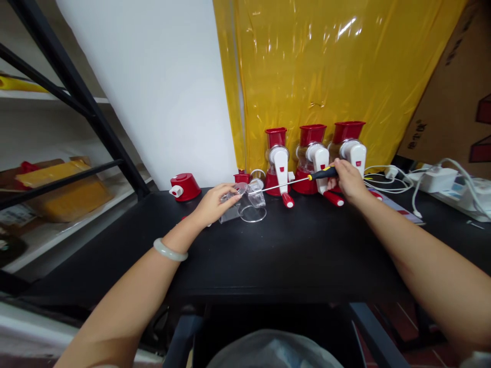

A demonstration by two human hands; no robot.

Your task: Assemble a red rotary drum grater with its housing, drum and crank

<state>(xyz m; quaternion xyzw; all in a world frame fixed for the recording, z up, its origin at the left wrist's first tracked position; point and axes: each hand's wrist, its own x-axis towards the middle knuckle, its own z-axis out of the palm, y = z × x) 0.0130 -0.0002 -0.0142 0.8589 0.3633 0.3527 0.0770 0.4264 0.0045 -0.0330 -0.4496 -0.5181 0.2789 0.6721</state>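
Note:
My right hand [347,180] is closed around the black and yellow handle of a long screwdriver [322,173]. Its thin metal shaft points left, and the tip reaches a clear plastic housing [258,200] on the black table. Whether the tip touches the plastic or sits inside it, I cannot tell. With fingers bent over the left side of that housing, my left hand [215,203] grips it. Just behind the housing are a ribbed metal drum [258,176] and a small red part [241,177]. Farther left sits a red base with a white knob [184,186].
Three red and white rotary graters [277,166] with crank handles stand along the yellow plastic sheet [326,66]. White cables and a power strip [460,194] lie at the right, before a cardboard box [441,112]. A metal-framed shelf [76,97] rises on the left.

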